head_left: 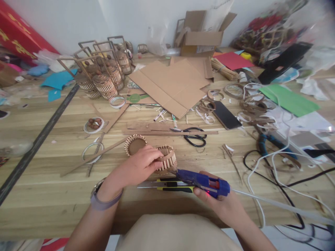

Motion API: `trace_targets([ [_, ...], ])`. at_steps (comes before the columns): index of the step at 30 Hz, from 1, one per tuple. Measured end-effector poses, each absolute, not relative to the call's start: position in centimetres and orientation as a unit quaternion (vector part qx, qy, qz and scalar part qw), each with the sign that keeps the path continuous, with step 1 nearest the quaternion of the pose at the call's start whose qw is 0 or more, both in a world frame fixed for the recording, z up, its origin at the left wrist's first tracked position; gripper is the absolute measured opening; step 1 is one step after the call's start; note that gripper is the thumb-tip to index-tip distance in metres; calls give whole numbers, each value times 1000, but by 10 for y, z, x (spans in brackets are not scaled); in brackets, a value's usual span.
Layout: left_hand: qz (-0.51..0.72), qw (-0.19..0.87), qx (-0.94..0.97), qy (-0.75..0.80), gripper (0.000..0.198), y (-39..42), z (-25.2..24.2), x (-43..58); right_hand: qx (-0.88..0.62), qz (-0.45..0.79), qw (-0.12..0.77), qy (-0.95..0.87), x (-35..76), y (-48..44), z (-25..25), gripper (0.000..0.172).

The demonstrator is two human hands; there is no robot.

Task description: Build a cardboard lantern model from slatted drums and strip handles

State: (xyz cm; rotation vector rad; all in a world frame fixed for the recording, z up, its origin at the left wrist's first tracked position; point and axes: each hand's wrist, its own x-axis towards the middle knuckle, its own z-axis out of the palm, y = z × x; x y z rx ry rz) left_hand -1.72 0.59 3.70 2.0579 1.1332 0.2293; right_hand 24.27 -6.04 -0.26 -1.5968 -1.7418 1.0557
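My left hand (140,164) grips the near-left side of a small round basket (169,161) built of short pale sticks with a brown band. A blue hot glue gun (201,179) is in my right hand (220,202), its nozzle at the basket's lower edge and a red light glowing on its body. Whether the nozzle touches the basket I cannot tell. Just behind my left hand sits a second round stick-walled piece (135,144) with a brown base. Below the glue gun lie yellow-and-black utility knives (175,184), partly hidden by it.
Black-handled scissors (195,136) and cardboard strips (167,131) lie beyond the baskets. Several finished lantern-like pieces (104,83) stand at the back left. Cardboard sheets (172,83), a phone (226,114) and a bowl of brown beads (93,124) are around. Cables (261,160) tangle at right.
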Motion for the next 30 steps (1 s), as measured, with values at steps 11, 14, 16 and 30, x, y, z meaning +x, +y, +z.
trace_targets([
  [11, 93, 379, 812, 435, 24, 5, 37, -17, -584, 388, 285, -654, 244, -61, -9, 32],
  [14, 96, 374, 815, 433, 24, 5, 38, -17, -590, 386, 287, -648, 244, -61, -8, 32],
  [16, 97, 372, 816, 432, 25, 5, 38, -17, -592, 386, 286, -647, 243, -62, -7, 32],
  [30, 95, 381, 811, 434, 25, 3, 38, -17, -555, 392, 280, -678, 245, -63, -12, 37],
])
